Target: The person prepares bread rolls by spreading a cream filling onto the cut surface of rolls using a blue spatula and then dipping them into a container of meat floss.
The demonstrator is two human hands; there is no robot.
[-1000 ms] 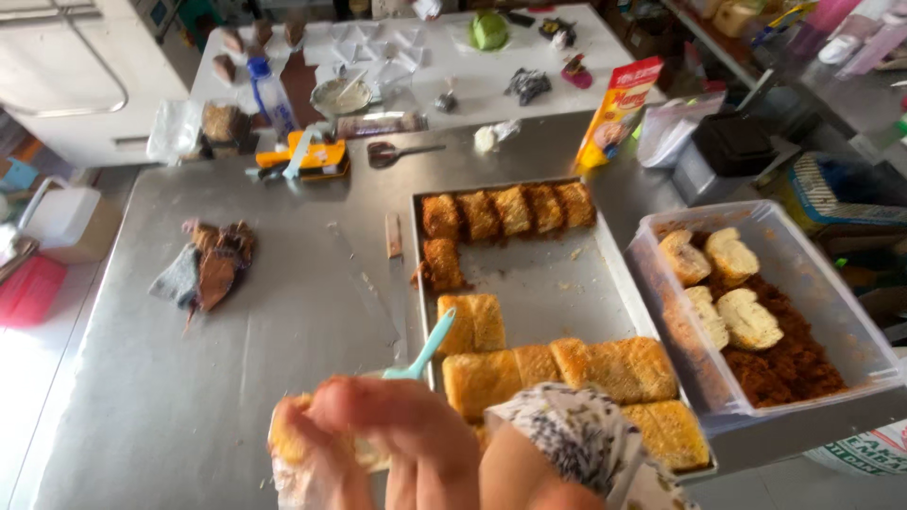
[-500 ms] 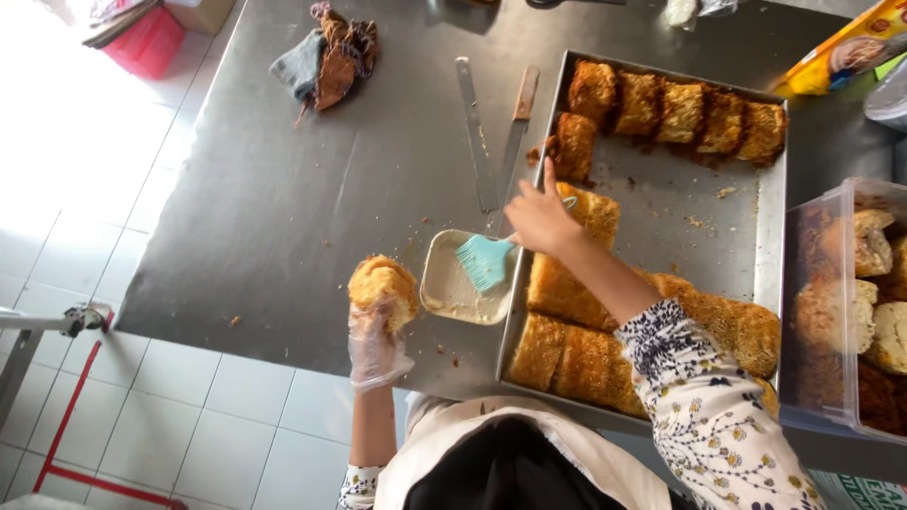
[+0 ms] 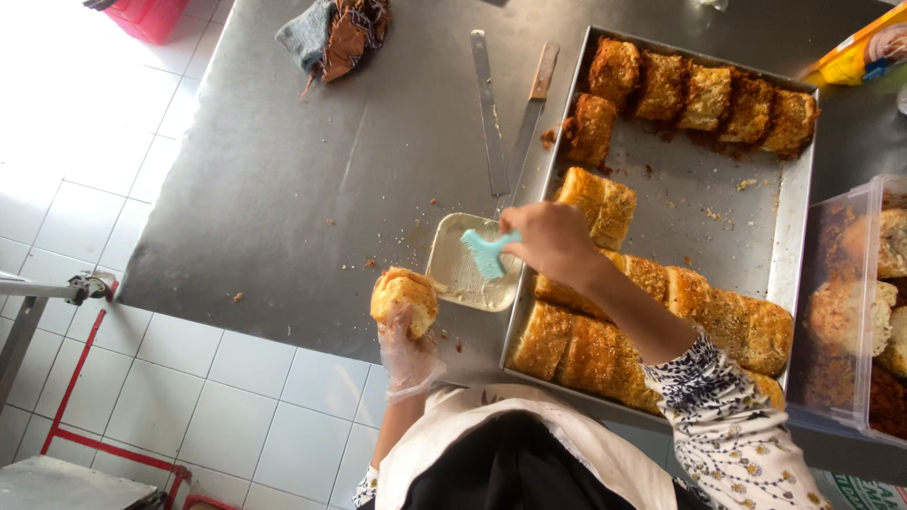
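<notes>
Steel worktable (image 3: 312, 217), grey, scattered with crumbs, filling most of the view above a white tiled floor. Large metal baking tray (image 3: 718, 203) on the table's right part, holding a row of dark golden bread pieces (image 3: 704, 94) along the far edge and a longer row of golden loaves (image 3: 661, 326) along the near edge. Clear plastic container (image 3: 855, 312) just right of the tray, filled with rounded buns. Crumpled grey and brown cloth (image 3: 331, 33) at the far left of the table, well apart from the tray. Two long flat metal spatulas (image 3: 510, 113) lying side by side just left of the tray. Small square cream dish (image 3: 453, 274) at the table's near edge, touching the tray's left rim. Left hand (image 3: 408, 354), in a thin clear glove, clasping a round golden bun (image 3: 404, 297) from below, beside the dish over the table's near edge. Right hand (image 3: 548, 241), bare, pinching the handle of a small pale blue brush (image 3: 487, 253), bristles down in the dish.
</notes>
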